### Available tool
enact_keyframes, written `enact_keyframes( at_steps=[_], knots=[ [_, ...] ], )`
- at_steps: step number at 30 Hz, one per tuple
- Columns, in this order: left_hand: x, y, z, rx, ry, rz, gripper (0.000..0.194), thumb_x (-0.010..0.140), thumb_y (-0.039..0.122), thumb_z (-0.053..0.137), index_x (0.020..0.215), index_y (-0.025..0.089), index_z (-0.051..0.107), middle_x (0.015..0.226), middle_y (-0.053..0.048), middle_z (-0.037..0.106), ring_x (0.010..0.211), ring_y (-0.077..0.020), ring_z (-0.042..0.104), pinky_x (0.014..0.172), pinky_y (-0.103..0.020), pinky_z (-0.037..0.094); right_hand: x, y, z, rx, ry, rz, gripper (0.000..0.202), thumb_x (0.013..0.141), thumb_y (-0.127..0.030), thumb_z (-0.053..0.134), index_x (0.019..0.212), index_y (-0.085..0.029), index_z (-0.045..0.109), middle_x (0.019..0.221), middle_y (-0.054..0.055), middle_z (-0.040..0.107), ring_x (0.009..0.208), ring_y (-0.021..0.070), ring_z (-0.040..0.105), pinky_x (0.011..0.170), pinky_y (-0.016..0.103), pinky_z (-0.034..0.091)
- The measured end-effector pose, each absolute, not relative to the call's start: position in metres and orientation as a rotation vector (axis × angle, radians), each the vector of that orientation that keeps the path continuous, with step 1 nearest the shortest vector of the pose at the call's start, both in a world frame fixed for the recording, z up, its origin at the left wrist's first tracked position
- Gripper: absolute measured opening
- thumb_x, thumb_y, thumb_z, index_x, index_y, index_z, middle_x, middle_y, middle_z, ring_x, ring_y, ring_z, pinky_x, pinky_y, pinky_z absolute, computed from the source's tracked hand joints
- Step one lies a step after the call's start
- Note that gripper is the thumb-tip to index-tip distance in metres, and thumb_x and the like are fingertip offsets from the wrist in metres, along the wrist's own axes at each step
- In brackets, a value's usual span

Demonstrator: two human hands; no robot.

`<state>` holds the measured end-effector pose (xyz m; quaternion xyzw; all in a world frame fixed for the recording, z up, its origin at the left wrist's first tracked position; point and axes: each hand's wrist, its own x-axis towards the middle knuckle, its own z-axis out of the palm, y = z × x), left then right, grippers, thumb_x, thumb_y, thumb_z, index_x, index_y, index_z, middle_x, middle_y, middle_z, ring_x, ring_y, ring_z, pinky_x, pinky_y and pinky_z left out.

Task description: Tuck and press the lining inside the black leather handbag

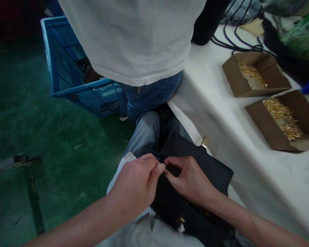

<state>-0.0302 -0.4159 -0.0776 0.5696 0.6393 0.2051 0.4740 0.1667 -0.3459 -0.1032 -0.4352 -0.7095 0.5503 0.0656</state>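
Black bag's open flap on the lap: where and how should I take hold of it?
Probably pinch the flap by its outer corner, coming from the picture's right: that corner juts out beyond the right hand, and the panel looks thin and flat there. Avoid the gold clasp.

Workshop. Indicators: open cartons of small gold-coloured parts on white table; blue crate left of table.

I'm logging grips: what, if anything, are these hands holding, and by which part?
The bag, at its far end, where the left hand and right hand meet; the exact part pinched is hidden.
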Motion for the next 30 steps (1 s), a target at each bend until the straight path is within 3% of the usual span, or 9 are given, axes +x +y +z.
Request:
enact_keyframes(
  at_steps=[4,6,11,15,17,19,21,25,30],
  knots=[
    [-0.018,-0.421,-0.057,1.712,1.693,0.801,0.036,0.116,0.032,0.050,0.144,0.018,0.067,0.152,-0.013,0.072,0.139,-0.0285,0.070,0.117,-0.047,0.056,0.159,-0.340,-0.102,-1.380,-1.918,1.740,0.025,0.089,-0.039,0.064,0.077,-0.019,0.071,0.071,-0.002,0.059,0.068,0.0168,0.049,0.062,0.032,0.034],
    [-0.007,-0.429,-0.049,1.965,1.668,0.848,0.040,0.114,0.034,0.055,0.148,0.016,0.065,0.159,-0.016,0.069,0.150,-0.0322,0.063,0.123,-0.052,0.054,0.155,-0.334,-0.102,-1.431,-1.745,1.761,0.025,0.082,-0.043,0.070,0.072,-0.019,0.069,0.071,0.000,0.061,0.070,0.0183,0.050,0.063,0.032,0.036],
    [0.008,-0.441,-0.059,2.233,1.422,0.669,0.052,0.110,0.056,0.065,0.143,0.016,0.069,0.167,-0.018,0.063,0.157,-0.0385,0.058,0.129,-0.063,0.047,0.157,-0.305,-0.104,-1.618,-1.425,1.732,0.040,0.072,-0.059,0.077,0.064,-0.023,0.063,0.065,0.001,0.059,0.063,0.0179,0.049,0.057,0.030,0.039],
    [-0.017,-0.418,-0.075,2.322,1.269,0.549,0.075,0.107,0.062,0.071,0.165,0.019,0.050,0.181,-0.019,0.046,0.173,-0.0400,0.035,0.139,-0.075,0.024,0.165,-0.290,-0.091,-1.691,-1.250,1.748,0.044,0.067,-0.061,0.088,0.073,-0.022,0.068,0.072,0.005,0.069,0.067,0.0217,0.060,0.055,0.030,0.045],
    [-0.032,-0.404,-0.070,2.251,1.237,0.546,0.102,0.098,0.075,0.075,0.175,0.021,0.035,0.181,-0.021,0.045,0.174,-0.0413,0.033,0.141,-0.076,0.021,0.164,-0.291,-0.082,-1.707,-1.164,1.776,0.043,0.070,-0.059,0.090,0.079,-0.022,0.071,0.076,0.007,0.073,0.068,0.0245,0.065,0.056,0.032,0.050],
    [-0.039,-0.394,-0.056,2.152,1.222,0.526,0.114,0.095,0.083,0.073,0.181,0.026,0.023,0.181,-0.021,0.044,0.172,-0.0418,0.038,0.140,-0.076,0.024,0.160,-0.295,-0.073,-1.711,-1.102,1.805,0.039,0.075,-0.056,0.088,0.080,-0.021,0.072,0.075,0.009,0.074,0.067,0.0262,0.067,0.058,0.035,0.055],
    [-0.033,-0.389,-0.040,2.063,1.274,0.534,0.114,0.096,0.085,0.069,0.182,0.028,0.020,0.179,-0.021,0.045,0.167,-0.0421,0.044,0.139,-0.075,0.028,0.156,-0.298,-0.067,-1.704,-1.080,1.825,0.034,0.079,-0.051,0.086,0.079,-0.021,0.071,0.072,0.008,0.072,0.065,0.0260,0.066,0.058,0.035,0.056],
    [0.007,-0.387,-0.031,1.891,1.584,0.678,0.121,0.096,0.087,0.067,0.179,0.012,0.022,0.172,-0.031,0.047,0.161,-0.0469,0.048,0.133,-0.072,0.039,0.152,-0.294,-0.061,-1.668,-1.125,1.803,0.027,0.085,-0.044,0.081,0.075,-0.021,0.070,0.068,0.003,0.067,0.062,0.0197,0.059,0.055,0.030,0.050],
    [0.036,-0.376,-0.062,1.844,1.939,0.670,0.120,0.091,0.074,0.082,0.173,0.005,0.028,0.175,-0.036,0.039,0.168,-0.0537,0.034,0.135,-0.082,0.027,0.158,-0.284,-0.067,-1.707,-1.219,1.692,0.022,0.081,-0.035,0.076,0.068,-0.020,0.066,0.060,-0.003,0.053,0.054,0.0129,0.045,0.046,0.024,0.036]
  ],
)
